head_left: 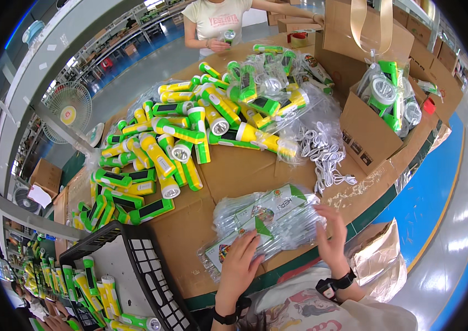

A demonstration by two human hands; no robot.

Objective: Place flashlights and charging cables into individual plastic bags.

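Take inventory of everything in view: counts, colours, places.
Table: one, cardboard-brown, centre
Loose flashlights: dozens, green-yellow, table heap and lower left
Packs: uncountable, clear plastic, table's near edge
Cables: uncountable bundle, white, right of heap
Open carton: one, brown, table's right
Bagged flashlights: several, green-white, inside carton
Strap: one, beige, above carton
Crate: one, black, lower left
Fan: at least one, white, left
Cream-shirted co-worker: one, across table
Wristbands: two, black, wearer's wrists
Left grip: one, bare, on packs
Right grip: one, bare, at packs' right edge

flashlights (pixel 157 156) lie behind the bags (pixel 283 223), left of the cables (pixel 326 155) (crate (pixel 129 243) leftmost, nearer).
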